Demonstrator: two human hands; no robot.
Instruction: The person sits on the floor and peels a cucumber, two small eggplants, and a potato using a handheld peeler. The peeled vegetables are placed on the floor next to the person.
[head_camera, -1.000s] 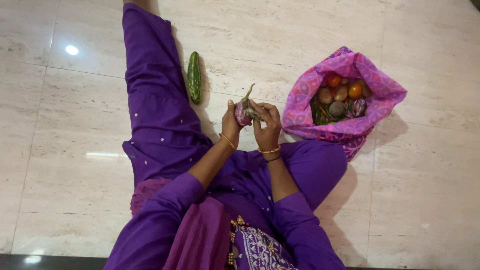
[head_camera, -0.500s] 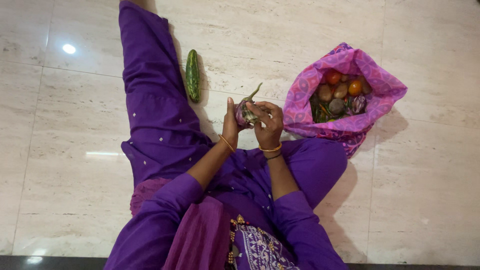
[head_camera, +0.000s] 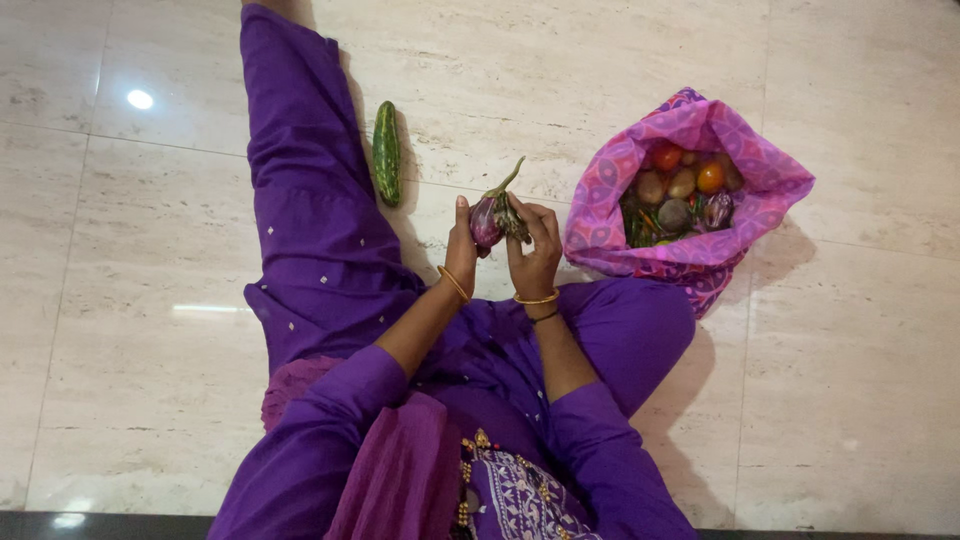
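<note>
Now both hands are clamped on the small purple eggplant (head_camera: 492, 215) at frame centre: left hand (head_camera: 462, 245) cups it, right hand (head_camera: 533, 250) grips its green cap. Stem has swung from upright to tilted upper right since a second ago, so she's turning it over. Farther out, the cucumber (head_camera: 386, 153) on the floor and the pink cloth bag (head_camera: 690, 180) of vegetables haven't moved.

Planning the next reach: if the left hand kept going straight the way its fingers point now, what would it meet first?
The left hand points up the picture past the eggplant it holds. Beyond that only bare floor shows. The cucumber lies off to its left, so the way looks free, though depth is uncertain.
</note>
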